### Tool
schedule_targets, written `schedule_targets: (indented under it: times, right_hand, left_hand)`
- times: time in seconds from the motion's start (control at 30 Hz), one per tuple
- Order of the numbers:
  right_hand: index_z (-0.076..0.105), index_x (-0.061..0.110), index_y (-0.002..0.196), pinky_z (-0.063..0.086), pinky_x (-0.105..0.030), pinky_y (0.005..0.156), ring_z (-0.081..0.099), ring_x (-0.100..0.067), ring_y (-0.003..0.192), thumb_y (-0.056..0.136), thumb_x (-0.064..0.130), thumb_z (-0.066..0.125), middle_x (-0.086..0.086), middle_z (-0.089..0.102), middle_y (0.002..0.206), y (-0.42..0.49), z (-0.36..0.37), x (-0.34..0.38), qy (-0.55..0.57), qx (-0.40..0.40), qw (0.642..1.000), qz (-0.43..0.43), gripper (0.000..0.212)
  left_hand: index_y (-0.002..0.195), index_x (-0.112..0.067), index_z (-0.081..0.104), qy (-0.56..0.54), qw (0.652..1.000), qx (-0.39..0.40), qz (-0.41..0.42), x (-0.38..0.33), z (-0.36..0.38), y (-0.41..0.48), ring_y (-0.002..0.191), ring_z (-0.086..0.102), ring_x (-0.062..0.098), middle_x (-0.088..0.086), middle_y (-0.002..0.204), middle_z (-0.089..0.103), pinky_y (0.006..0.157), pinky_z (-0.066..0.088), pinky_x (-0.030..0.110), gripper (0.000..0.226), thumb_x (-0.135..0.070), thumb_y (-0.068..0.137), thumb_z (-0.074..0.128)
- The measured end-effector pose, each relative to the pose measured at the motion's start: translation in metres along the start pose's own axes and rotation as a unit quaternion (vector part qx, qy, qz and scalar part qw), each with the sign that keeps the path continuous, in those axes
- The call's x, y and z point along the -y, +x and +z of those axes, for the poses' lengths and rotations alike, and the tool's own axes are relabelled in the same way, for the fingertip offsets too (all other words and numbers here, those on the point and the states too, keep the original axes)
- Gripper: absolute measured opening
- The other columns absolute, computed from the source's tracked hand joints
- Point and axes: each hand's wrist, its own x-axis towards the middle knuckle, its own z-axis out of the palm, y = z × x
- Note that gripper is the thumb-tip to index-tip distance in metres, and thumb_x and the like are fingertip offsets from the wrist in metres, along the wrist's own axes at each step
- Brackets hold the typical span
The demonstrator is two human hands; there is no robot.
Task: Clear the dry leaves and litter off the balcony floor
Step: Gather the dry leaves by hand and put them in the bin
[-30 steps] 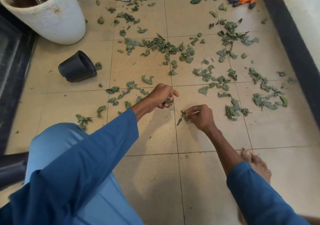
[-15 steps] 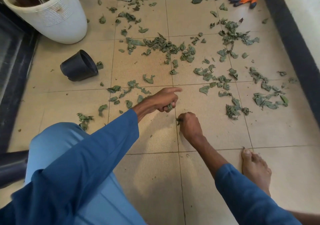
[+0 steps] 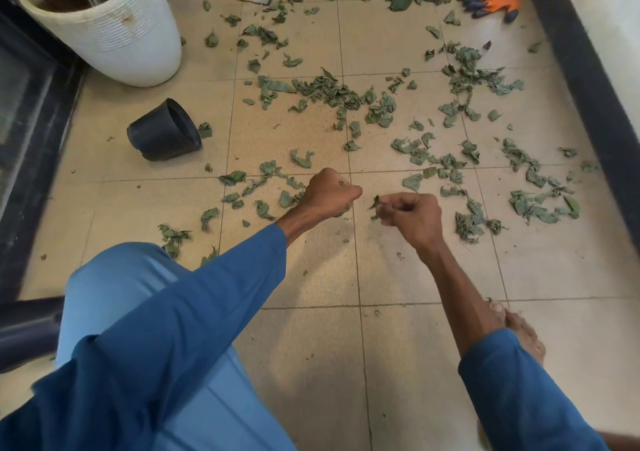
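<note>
My left hand [image 3: 329, 192] is balled around a wad of crumpled grey-green dry leaves [image 3: 341, 212]; my right hand [image 3: 414, 216] pinches one small curled leaf [image 3: 375, 203]. More brittle, crinkled leaves [image 3: 332, 92] lie scattered over the speckled beige floor tiles [image 3: 311, 346], near a round black plastic pot [image 3: 162, 135] tipped sideways.

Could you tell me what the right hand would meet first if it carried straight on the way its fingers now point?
Most likely the left hand: the right hand, pinching a leaf, points leftward at that fist across a small gap, though their heights are hard to judge.
</note>
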Motion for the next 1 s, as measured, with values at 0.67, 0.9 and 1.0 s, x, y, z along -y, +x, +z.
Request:
schedule_targets:
  times: [0.67, 0.9, 1.0]
  right_hand:
    - [0.079, 0.006, 0.093, 0.063, -0.03, 0.065, 0.076, -0.017, 0.067, 0.083, 0.001, 0.079, -0.005, 0.077, 0.077, -0.013, 0.029, 0.046, -0.064, 0.069, 0.99, -0.103, 0.011]
    - [0.075, 0.006, 0.096, 0.063, -0.033, 0.068, 0.076, -0.021, 0.075, 0.089, 0.009, 0.076, -0.007, 0.077, 0.089, 0.002, -0.036, -0.005, -0.107, -0.015, 0.994, -0.003, 0.008]
    - [0.077, 0.009, 0.098, 0.048, -0.011, 0.065, 0.066, -0.009, 0.073, 0.086, 0.011, 0.079, -0.003, 0.076, 0.096, -0.004, -0.047, -0.053, -0.265, -0.021, 0.964, 0.022, 0.013]
  left_hand:
    - [0.101, -0.001, 0.07, -0.148, 0.981, 0.004, -0.123, -0.006, 0.017, -0.006, 0.043, 0.053, 0.014, 0.009, 0.067, 0.067, 0.038, 0.035, 0.019, 0.046, -0.037, 0.104, 0.042]
    - [0.076, -0.007, 0.063, -0.076, 0.991, -0.032, -0.108, -0.013, 0.023, 0.001, 0.045, 0.053, 0.014, 0.009, 0.075, 0.076, 0.041, 0.037, 0.018, 0.03, -0.018, 0.098, 0.047]
    - [0.073, -0.007, 0.065, -0.053, 0.994, -0.018, -0.099, -0.015, 0.026, 0.004, 0.052, 0.058, 0.018, 0.008, 0.081, 0.077, 0.045, 0.04, 0.021, 0.026, -0.014, 0.093, 0.05]
